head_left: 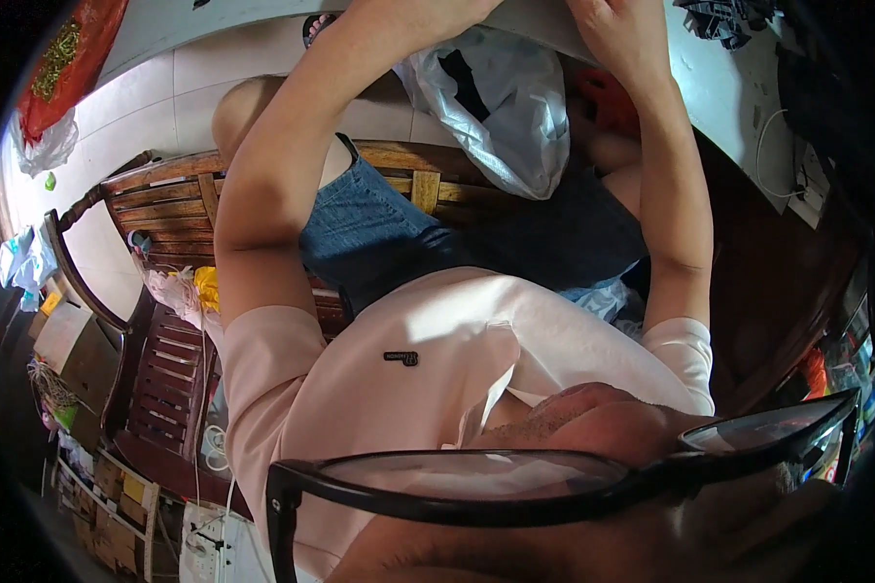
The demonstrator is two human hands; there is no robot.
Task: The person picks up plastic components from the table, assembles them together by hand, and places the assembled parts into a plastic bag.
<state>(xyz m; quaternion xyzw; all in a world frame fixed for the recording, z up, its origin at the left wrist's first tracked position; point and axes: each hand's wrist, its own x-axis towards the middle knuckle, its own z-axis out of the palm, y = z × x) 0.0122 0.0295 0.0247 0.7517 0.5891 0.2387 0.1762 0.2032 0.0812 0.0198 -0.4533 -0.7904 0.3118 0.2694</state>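
At the top edge, over the pale table, both my hands are cut off by the picture. My left hand reaches in from the left, and its fingers lie outside the view. A little apart from it, my right hand bends inward with its fingertips cut off. Whatever either hand holds is hidden. Below and between them, a whitish plastic bag hangs open at the table's edge above my lap, with black material inside. Several black crumpled-looking pieces lie on the table, right of my right hand.
A red bag with yellow-green bits stands at the far left. I sit on a wooden bench; a slatted wooden chair is at lower left. Something red sits beneath the table. A white cable runs along the table's right side.
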